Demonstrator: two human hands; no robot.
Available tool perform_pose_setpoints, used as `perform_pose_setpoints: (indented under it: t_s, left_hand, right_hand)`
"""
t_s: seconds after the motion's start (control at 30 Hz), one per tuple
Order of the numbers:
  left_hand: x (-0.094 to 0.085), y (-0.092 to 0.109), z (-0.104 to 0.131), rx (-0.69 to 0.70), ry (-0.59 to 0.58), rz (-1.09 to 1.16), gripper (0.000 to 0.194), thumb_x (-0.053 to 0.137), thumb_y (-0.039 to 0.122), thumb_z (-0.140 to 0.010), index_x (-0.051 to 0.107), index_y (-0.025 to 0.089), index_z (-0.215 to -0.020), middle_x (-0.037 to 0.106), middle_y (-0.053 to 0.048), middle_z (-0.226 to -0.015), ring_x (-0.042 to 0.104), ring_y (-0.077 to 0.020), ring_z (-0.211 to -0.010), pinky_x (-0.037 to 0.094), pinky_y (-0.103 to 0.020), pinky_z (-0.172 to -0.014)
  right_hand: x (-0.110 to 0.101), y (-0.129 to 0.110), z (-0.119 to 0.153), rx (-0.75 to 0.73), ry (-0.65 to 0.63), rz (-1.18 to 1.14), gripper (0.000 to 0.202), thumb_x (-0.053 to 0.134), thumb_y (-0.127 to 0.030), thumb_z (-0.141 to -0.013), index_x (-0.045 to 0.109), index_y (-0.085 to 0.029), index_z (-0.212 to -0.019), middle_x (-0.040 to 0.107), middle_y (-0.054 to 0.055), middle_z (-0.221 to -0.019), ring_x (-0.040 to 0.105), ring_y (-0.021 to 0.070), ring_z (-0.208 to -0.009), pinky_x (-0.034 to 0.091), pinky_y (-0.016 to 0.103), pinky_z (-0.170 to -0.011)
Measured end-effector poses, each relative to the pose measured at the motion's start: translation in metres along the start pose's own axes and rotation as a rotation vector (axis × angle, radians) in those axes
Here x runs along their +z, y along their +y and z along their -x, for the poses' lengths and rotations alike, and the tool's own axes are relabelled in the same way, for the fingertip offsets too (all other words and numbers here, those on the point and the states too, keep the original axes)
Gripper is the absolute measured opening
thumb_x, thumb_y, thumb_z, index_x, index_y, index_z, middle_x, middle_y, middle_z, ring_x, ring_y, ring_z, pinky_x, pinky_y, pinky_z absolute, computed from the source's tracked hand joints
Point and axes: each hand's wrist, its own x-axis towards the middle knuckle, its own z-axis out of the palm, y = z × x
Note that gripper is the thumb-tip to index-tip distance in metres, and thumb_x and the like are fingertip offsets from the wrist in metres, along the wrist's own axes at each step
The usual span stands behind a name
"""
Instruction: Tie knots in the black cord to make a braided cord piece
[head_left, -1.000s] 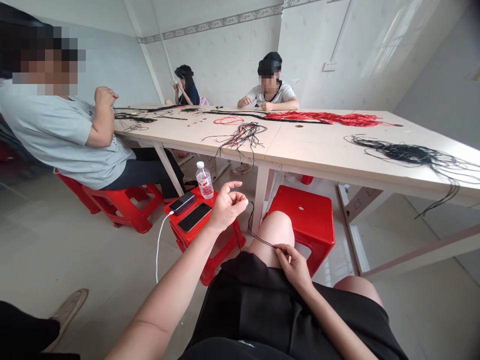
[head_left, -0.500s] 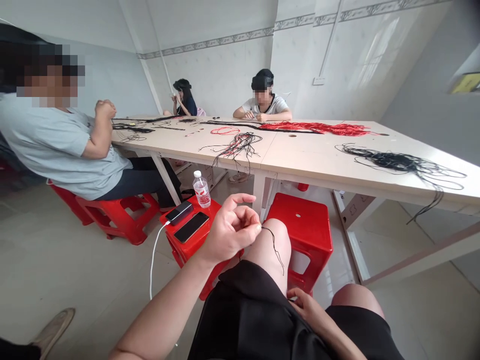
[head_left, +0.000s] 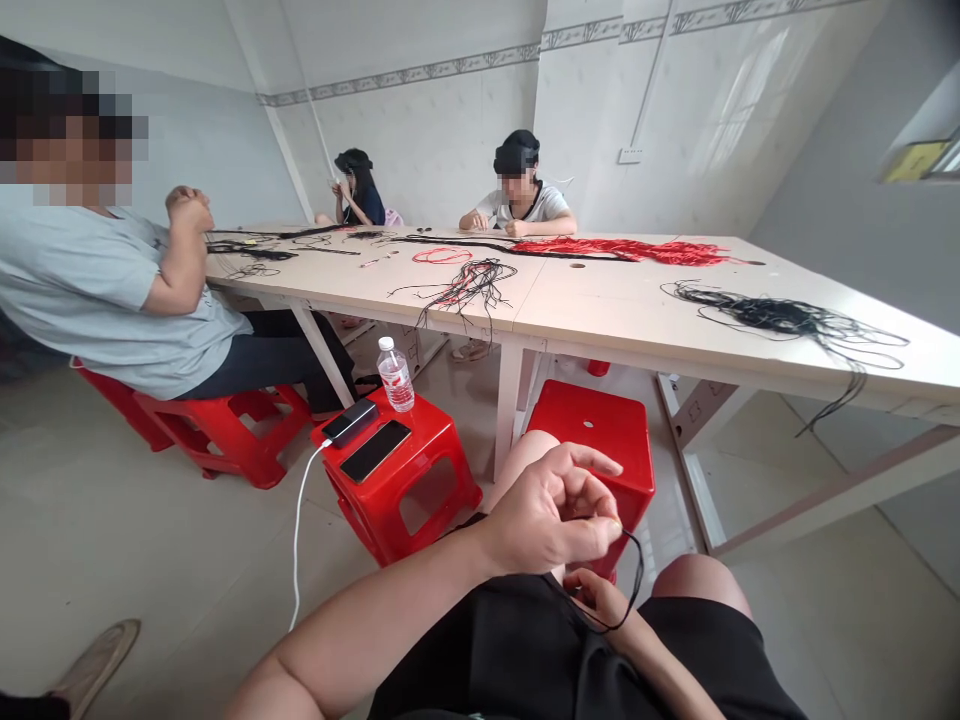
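Observation:
My left hand (head_left: pixel 559 508) is raised over my lap, thumb and fingertips pinched on a thin black cord (head_left: pixel 641 570). From the pinch the cord bends down in a loose loop past my right wrist and back toward my lap. Lower down, close to my thigh, my right hand (head_left: pixel 604 597) has its fingers curled together. It lies partly behind the left hand, and what its fingertips hold, if anything, is hidden.
A red stool (head_left: pixel 592 420) stands ahead of my knees. On another red stool (head_left: pixel 431 440) are a water bottle (head_left: pixel 395 376), a phone (head_left: pixel 375 450) and a power bank (head_left: pixel 349 424). Black cords (head_left: pixel 780 312) and red cords (head_left: pixel 622 250) lie on the long table (head_left: pixel 585 310). Several people sit around it.
My left hand has moved right and down, across my lap toward the right hand. The cord's loose ends hung down before; now it forms a loop below the fingers.

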Motion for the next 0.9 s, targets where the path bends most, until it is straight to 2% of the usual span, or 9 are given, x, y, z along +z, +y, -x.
perform_pose_setpoints:
  t_s: [0.07,0.13,0.2,0.3,0.37,0.4,0.53,0.63,0.9]
  left_hand:
    - [-0.010,-0.021,-0.006,-0.056,0.038,-0.003,0.036,0.068,0.011,-0.062,0.053,0.019,-0.094,0.055,0.004,-0.064,0.046,-0.0055,-0.055,0.038,-0.020,-0.054]
    - [-0.018,-0.038,-0.010,-0.076,0.082,-0.004,0.037,0.070,0.014,-0.063,0.053,0.018,-0.095,0.055,0.004,-0.064,0.046,-0.0055,-0.054,0.036,-0.019,-0.053]
    - [-0.025,-0.049,-0.012,-0.062,0.125,-0.010,0.037,0.071,0.017,-0.065,0.054,0.019,-0.097,0.057,0.003,-0.065,0.048,-0.0059,-0.054,0.036,-0.019,-0.053]
    - [-0.031,-0.052,-0.012,-0.012,0.212,-0.019,0.035,0.072,0.019,-0.065,0.055,0.020,-0.096,0.058,0.003,-0.066,0.052,-0.0071,-0.057,0.040,-0.020,-0.058]
    - [-0.034,-0.048,-0.013,0.006,0.255,-0.010,0.036,0.072,0.018,-0.065,0.055,0.019,-0.096,0.058,0.004,-0.065,0.052,-0.0069,-0.059,0.042,-0.020,-0.061]
    - [-0.035,-0.046,-0.014,0.002,0.263,-0.008,0.037,0.072,0.017,-0.064,0.054,0.019,-0.096,0.059,0.004,-0.065,0.052,-0.0065,-0.059,0.042,-0.019,-0.062]
    - [-0.036,-0.039,-0.017,-0.047,0.271,-0.015,0.039,0.073,0.016,-0.062,0.053,0.018,-0.096,0.060,0.004,-0.065,0.051,-0.0057,-0.056,0.040,-0.018,-0.056]
    - [-0.034,-0.038,-0.017,-0.081,0.275,-0.032,0.041,0.075,0.017,-0.060,0.053,0.018,-0.095,0.060,0.004,-0.065,0.052,-0.0064,-0.055,0.041,-0.018,-0.054]
    - [-0.034,-0.042,-0.013,-0.079,0.258,-0.091,0.039,0.072,0.015,-0.065,0.053,0.019,-0.099,0.060,0.004,-0.067,0.054,-0.0069,-0.060,0.046,-0.018,-0.059]
  right_hand:
    - [-0.006,-0.005,-0.002,0.015,-0.081,-0.069,0.021,0.064,-0.041,-0.067,0.069,-0.020,-0.068,0.063,0.000,-0.051,0.059,0.0184,-0.049,0.045,0.026,-0.045]
    - [-0.018,-0.016,-0.008,0.017,-0.056,-0.158,0.024,0.063,-0.042,-0.070,0.068,-0.019,-0.074,0.069,0.004,-0.065,0.065,0.0215,-0.062,0.051,0.031,-0.056]
    - [-0.035,-0.031,-0.016,0.025,0.084,-0.262,0.025,0.063,-0.042,-0.070,0.066,-0.018,-0.075,0.071,0.006,-0.072,0.066,0.0227,-0.068,0.053,0.034,-0.064]
    - [-0.063,-0.060,-0.027,0.037,0.404,-0.473,0.027,0.065,-0.041,-0.069,0.064,-0.018,-0.083,0.069,0.005,-0.073,0.065,0.0202,-0.067,0.054,0.036,-0.070]
    - [-0.076,-0.080,-0.030,-0.004,0.503,-0.596,0.026,0.066,-0.040,-0.070,0.062,-0.019,-0.085,0.069,0.004,-0.075,0.066,0.0190,-0.071,0.054,0.037,-0.074]
    - [-0.080,-0.090,-0.029,-0.051,0.480,-0.623,0.025,0.066,-0.040,-0.072,0.062,-0.020,-0.087,0.069,0.004,-0.079,0.066,0.0186,-0.075,0.054,0.037,-0.077]
    - [-0.075,-0.122,-0.022,-0.244,0.207,-0.534,0.028,0.067,-0.036,-0.077,0.061,-0.022,-0.100,0.070,0.005,-0.094,0.065,0.0189,-0.090,0.052,0.037,-0.085]
    - [-0.063,-0.130,-0.020,-0.323,0.165,-0.383,0.029,0.068,-0.035,-0.078,0.061,-0.022,-0.103,0.068,0.005,-0.098,0.063,0.0186,-0.094,0.050,0.037,-0.087]
    - [-0.064,-0.129,-0.020,-0.193,0.091,-0.511,0.023,0.064,-0.039,-0.080,0.062,-0.018,-0.089,0.060,0.000,-0.073,0.055,0.0104,-0.062,0.048,0.024,-0.058]
